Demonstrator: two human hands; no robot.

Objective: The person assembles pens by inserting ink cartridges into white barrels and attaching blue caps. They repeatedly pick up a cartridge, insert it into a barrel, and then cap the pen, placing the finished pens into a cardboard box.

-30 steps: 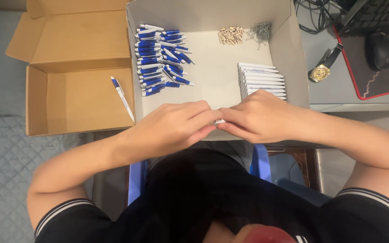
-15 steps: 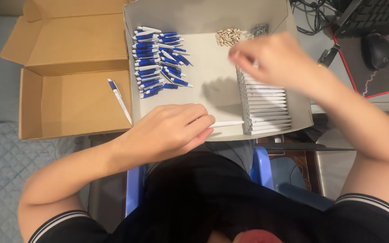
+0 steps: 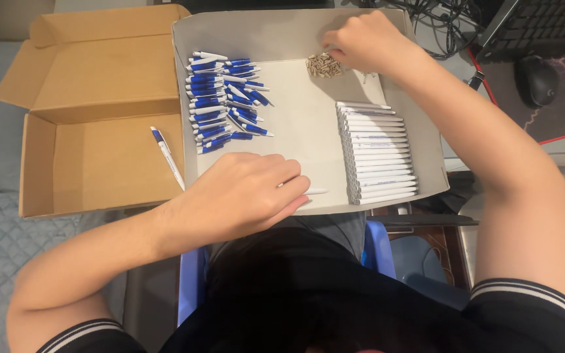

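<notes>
My left hand (image 3: 240, 193) rests at the near edge of a shallow grey tray (image 3: 295, 134), closed around a white pen barrel (image 3: 314, 191) whose tip sticks out past the fingers. My right hand (image 3: 361, 40) reaches to the tray's far side, fingertips pinching at a small heap of metal springs (image 3: 323, 65). A pile of blue-and-white pen parts (image 3: 220, 101) lies at the tray's far left. A neat row of white pen barrels (image 3: 377, 151) lies on the tray's right side.
An open cardboard box (image 3: 93, 117) sits left of the tray, with one finished blue-and-white pen (image 3: 167, 157) inside. A black mouse (image 3: 537, 80) on a dark pad, a keyboard (image 3: 544, 26) and cables lie at the far right. A blue chair (image 3: 377, 252) shows below.
My right hand left my left hand at the near edge and travelled over the row of white barrels to the springs at the far side. My left hand stayed put.
</notes>
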